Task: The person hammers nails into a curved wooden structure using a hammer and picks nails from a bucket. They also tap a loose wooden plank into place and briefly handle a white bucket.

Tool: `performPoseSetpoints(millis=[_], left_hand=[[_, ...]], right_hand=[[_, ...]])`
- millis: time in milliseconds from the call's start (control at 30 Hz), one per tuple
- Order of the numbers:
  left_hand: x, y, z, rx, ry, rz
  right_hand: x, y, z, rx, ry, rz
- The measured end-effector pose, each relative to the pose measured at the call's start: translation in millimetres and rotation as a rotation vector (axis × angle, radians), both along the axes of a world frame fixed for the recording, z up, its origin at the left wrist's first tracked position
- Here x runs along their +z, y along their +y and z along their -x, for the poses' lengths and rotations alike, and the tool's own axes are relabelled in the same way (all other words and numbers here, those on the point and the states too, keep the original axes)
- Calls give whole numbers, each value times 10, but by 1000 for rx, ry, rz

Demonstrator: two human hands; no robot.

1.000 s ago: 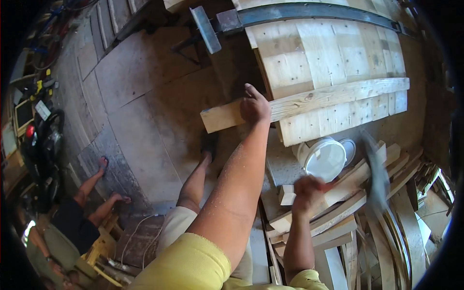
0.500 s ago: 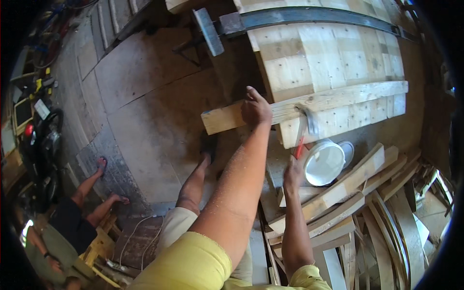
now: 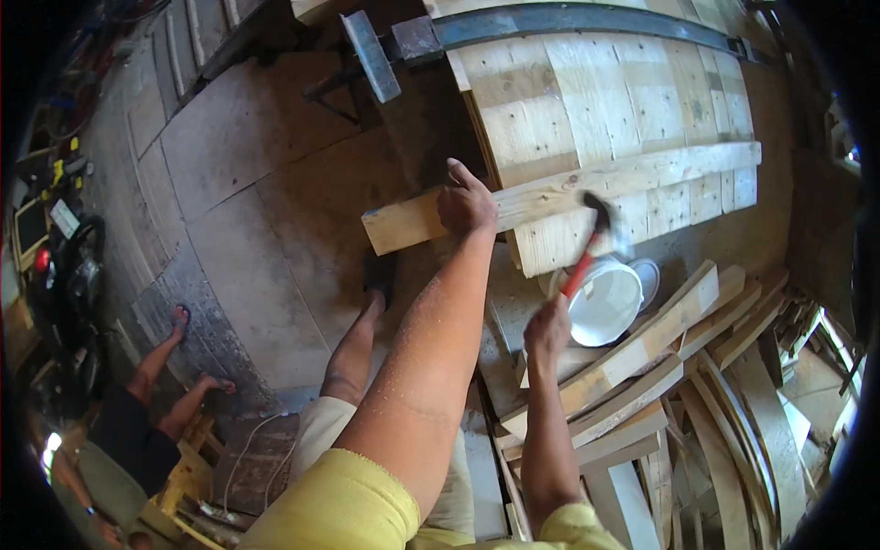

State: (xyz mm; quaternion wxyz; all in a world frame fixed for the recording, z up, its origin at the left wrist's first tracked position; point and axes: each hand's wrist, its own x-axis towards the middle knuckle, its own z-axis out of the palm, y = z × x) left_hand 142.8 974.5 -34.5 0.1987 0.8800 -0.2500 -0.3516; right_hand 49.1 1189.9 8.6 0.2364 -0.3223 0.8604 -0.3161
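Note:
My left hand (image 3: 467,202) is wrapped round a long wooden plank (image 3: 632,172), near its left end. The plank lies across a wide panel of pale boards (image 3: 587,101), and its left end juts past the panel's edge. In my right hand (image 3: 548,330) is a hammer (image 3: 579,270) with a red handle, gripped low. Its dark head is up, over the panel's near edge and apart from the plank, slightly smeared by motion. Just beyond my right hand stands a white bucket (image 3: 607,323), partly behind the hammer.
A blue-grey metal bar clamp (image 3: 587,18) crosses the panel's far part. Curved wooden pieces (image 3: 632,348) are piled at the right, below the bucket. At the lower left another person (image 3: 137,422) sits on a yellow wooden seat. Brown sheets cover the floor (image 3: 247,229).
My right hand has drawn the hammer back, so its head has come away from the plank's near edge. My left hand still grips the plank. The whole view has shifted slightly.

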Motion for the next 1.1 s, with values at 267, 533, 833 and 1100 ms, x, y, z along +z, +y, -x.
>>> performPoseSetpoints(millis=[267,533,833,1100], left_hand=[[39,77,-96,4,14,9],[10,97,-90,34,-7,16],[-17,83,-82,38,-16,-54],[-120,99,-123,15,-52,4]], right_hand=[[427,170,-84,-117,-529,522],[792,-255,-137,-230,-641,495],[743,-214,-135,-142,-696,267],[197,95,-126,132,-221,50]])
